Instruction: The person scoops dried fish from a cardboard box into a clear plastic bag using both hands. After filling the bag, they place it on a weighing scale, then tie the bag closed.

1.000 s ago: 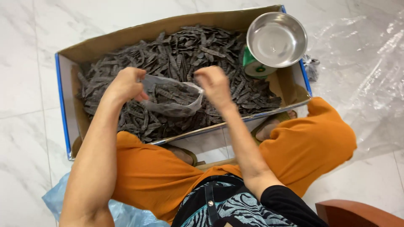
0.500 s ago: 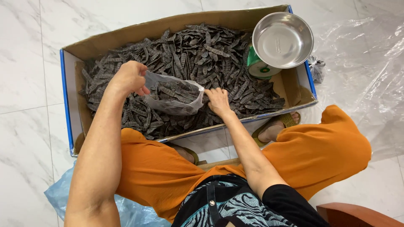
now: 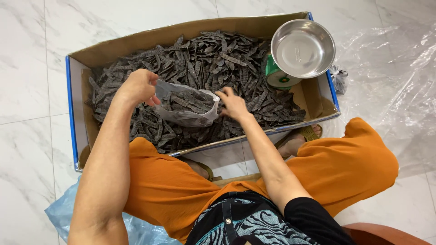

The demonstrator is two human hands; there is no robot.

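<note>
a clear plastic bag (image 3: 188, 109), partly filled with dark dried pods, was held open in the left hand (image 3: 138, 86) above a cardboard box (image 3: 75, 136) heaped with pods (image 3: 209, 59), the right hand (image 3: 234, 104) loosely open among them.

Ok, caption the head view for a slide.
Left hand holds a clear bag open over a box of dark pods.

Single head-worn view — looks steeply down, close over the person's own arms and lap, onto a cardboard box (image 3: 75, 86) on pale floor tiles (image 3: 27, 59).
</note>
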